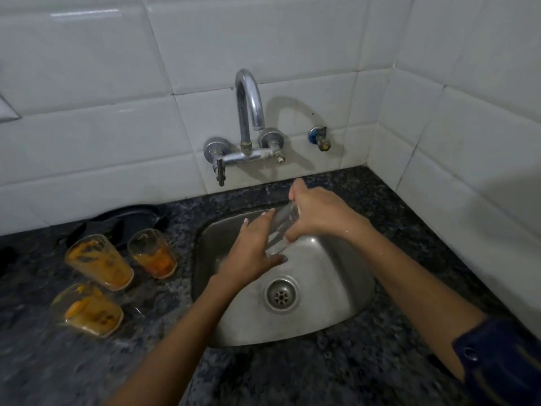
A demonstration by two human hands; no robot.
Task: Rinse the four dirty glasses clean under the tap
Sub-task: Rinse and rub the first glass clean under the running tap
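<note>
Ideally the right hand, fingers curled round the tilted clear glass, turns it under the tap while the left hand, fingers straight, rubs its wall over the sink.

A dark speckled stone bench runs along white wall tiles that meet in a corner at the right. A black tray, partly hidden, lies flat at the bench's back edge, against the tiles on the left. On the back wall near the corner sits a small brass valve with a blue collar. A grey plate shows at the far left edge of the wall, cut off by the picture's border.
</note>
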